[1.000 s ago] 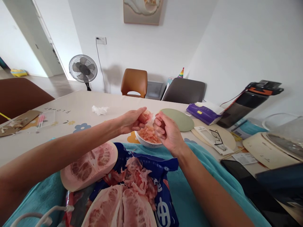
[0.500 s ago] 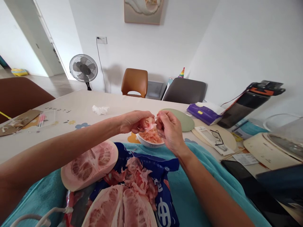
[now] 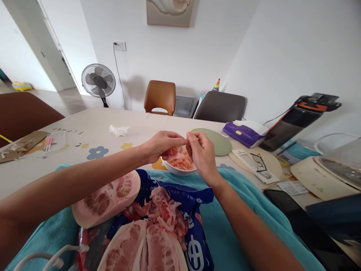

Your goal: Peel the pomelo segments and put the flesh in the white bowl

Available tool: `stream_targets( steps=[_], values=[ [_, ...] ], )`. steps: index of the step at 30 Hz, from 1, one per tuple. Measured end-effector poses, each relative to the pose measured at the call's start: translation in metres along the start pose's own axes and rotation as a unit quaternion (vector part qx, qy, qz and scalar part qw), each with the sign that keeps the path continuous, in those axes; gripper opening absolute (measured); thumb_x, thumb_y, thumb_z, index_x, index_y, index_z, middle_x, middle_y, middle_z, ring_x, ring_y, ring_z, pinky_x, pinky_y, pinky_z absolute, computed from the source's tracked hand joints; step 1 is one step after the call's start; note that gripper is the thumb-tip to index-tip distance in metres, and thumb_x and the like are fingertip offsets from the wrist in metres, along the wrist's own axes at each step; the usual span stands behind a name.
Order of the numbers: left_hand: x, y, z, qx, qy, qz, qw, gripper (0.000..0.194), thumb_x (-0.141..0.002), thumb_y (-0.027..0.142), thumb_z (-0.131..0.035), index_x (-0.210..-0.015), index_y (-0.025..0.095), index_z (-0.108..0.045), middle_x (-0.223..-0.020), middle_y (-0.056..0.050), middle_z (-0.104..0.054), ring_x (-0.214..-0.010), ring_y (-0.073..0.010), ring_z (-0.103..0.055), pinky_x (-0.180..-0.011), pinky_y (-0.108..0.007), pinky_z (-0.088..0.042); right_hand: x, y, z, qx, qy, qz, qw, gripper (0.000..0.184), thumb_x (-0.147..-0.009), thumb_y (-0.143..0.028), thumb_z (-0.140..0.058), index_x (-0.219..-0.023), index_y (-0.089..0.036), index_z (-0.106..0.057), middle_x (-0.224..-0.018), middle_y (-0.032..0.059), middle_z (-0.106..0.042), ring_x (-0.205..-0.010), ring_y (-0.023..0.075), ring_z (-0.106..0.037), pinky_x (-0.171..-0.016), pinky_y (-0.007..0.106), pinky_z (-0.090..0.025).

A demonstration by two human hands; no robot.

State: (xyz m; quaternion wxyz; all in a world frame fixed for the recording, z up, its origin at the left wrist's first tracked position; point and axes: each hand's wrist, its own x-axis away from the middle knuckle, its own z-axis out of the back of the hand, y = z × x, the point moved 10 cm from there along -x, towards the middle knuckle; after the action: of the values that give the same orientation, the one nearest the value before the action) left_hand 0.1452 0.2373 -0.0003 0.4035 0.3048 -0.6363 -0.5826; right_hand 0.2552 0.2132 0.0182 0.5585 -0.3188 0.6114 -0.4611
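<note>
Above a white bowl (image 3: 180, 172) of loose pomelo pulp (image 3: 182, 162), my two hands meet at the fingertips. My left hand (image 3: 166, 145) is closed around a piece of pink pomelo flesh (image 3: 172, 153), partly hidden by the fingers. My right hand (image 3: 200, 152) pinches with thumb and forefinger beside the left thumb; whatever it grips is too small to make out. Nearer to me lie hollowed pomelo rinds, one on the left (image 3: 109, 195) and one in front (image 3: 143, 248). A heap of peeled membrane (image 3: 165, 210) rests on a blue printed bag (image 3: 197, 226).
A teal towel (image 3: 234, 210) covers the near table. At right are a green placemat (image 3: 216, 141), a purple tissue pack (image 3: 242, 133), eyeglasses (image 3: 258, 163), a black phone (image 3: 293, 214) and a dark bottle (image 3: 296, 122). Crumpled tissue (image 3: 119, 130) lies at the back left. A white cable (image 3: 53, 259) crosses the near left.
The left hand has turned so its fingers reach across to the right hand, with the pomelo piece now lower beneath them. The fingertips have come together. The view has shifted slightly.
</note>
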Motion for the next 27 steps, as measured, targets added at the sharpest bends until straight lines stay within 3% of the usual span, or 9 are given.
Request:
stream_targets(
  steps=[4, 11, 13, 16, 20, 23, 27],
  values=[
    [0.002, 0.011, 0.0, -0.057, 0.03, -0.057, 0.996, 0.02, -0.079, 0.025, -0.064, -0.063, 0.014, -0.06, -0.044, 0.004, -0.046, -0.035, -0.0035, -0.036, -0.034, -0.018, -0.02, 0.0, -0.004, 0.001, 0.056, 0.003, 0.017, 0.998, 0.03, -0.089, -0.046, -0.056, -0.076, -0.02, -0.049, -0.053, -0.0071, -0.046, -0.047, 0.0075, -0.04, -0.047, 0.022, -0.032],
    [0.005, 0.015, 0.003, -0.072, 0.07, -0.076, 0.992, 0.014, -0.073, 0.011, -0.055, -0.06, 0.016, -0.056, -0.045, 0.005, -0.048, -0.035, -0.0031, -0.037, -0.034, -0.017, -0.019, 0.003, -0.01, 0.001, 0.119, 0.015, 0.043, 0.992, 0.024, -0.089, -0.041, -0.056, -0.079, -0.021, -0.048, -0.061, -0.0049, -0.051, -0.054, 0.0096, -0.045, -0.051, 0.023, -0.035],
    [0.005, 0.014, 0.0, -0.043, 0.057, -0.068, 0.995, 0.014, -0.073, 0.012, -0.054, -0.06, 0.016, -0.054, -0.046, 0.004, -0.051, -0.035, -0.0032, -0.037, -0.034, -0.017, -0.018, 0.003, -0.009, -0.001, 0.083, 0.01, 0.029, 0.996, 0.023, -0.089, -0.039, -0.055, -0.077, -0.021, -0.048, -0.058, -0.0051, -0.05, -0.052, 0.0089, -0.045, -0.048, 0.022, -0.034],
    [0.004, 0.008, -0.001, 0.001, 0.034, -0.038, 0.999, 0.014, -0.075, 0.016, -0.055, -0.061, 0.016, -0.053, -0.047, 0.004, -0.051, -0.033, -0.0024, -0.034, -0.034, -0.016, -0.017, 0.003, 0.007, -0.01, -0.064, -0.035, -0.075, 0.995, 0.025, -0.087, -0.036, -0.056, -0.071, -0.02, -0.047, -0.051, -0.0071, -0.046, -0.039, 0.0052, -0.032, -0.038, 0.02, -0.023],
    [-0.001, -0.001, 0.003, 0.048, 0.018, -0.005, 0.999, 0.01, -0.073, 0.017, -0.06, -0.065, 0.017, -0.054, -0.046, 0.006, -0.048, -0.034, -0.0023, -0.034, -0.034, -0.016, -0.015, 0.009, 0.018, -0.029, -0.229, -0.122, -0.206, 0.943, 0.031, -0.085, -0.036, -0.058, -0.064, -0.019, -0.043, -0.049, -0.0088, -0.041, -0.034, 0.0015, -0.018, -0.033, 0.017, -0.011],
    [-0.004, -0.005, 0.004, 0.06, -0.008, 0.003, 0.998, 0.01, -0.072, 0.02, -0.063, -0.066, 0.017, -0.056, -0.046, 0.005, -0.05, -0.033, -0.0033, -0.036, -0.033, -0.016, -0.015, 0.01, 0.014, -0.033, -0.267, -0.149, -0.224, 0.925, 0.034, -0.084, -0.038, -0.061, -0.063, -0.019, -0.042, -0.05, -0.0094, -0.04, -0.034, 0.0012, -0.018, -0.032, 0.016, -0.012],
    [0.004, -0.009, 0.003, 0.028, -0.04, 0.022, 0.999, 0.012, -0.073, 0.026, -0.068, -0.069, 0.017, -0.06, -0.047, 0.004, -0.053, -0.034, -0.0039, -0.04, -0.033, -0.015, -0.015, 0.011, 0.015, -0.032, -0.27, -0.148, -0.227, 0.924, 0.034, -0.082, -0.042, -0.063, -0.066, -0.019, -0.043, -0.051, -0.0098, -0.04, -0.035, 0.0016, -0.018, -0.031, 0.015, -0.013]
  ],
)
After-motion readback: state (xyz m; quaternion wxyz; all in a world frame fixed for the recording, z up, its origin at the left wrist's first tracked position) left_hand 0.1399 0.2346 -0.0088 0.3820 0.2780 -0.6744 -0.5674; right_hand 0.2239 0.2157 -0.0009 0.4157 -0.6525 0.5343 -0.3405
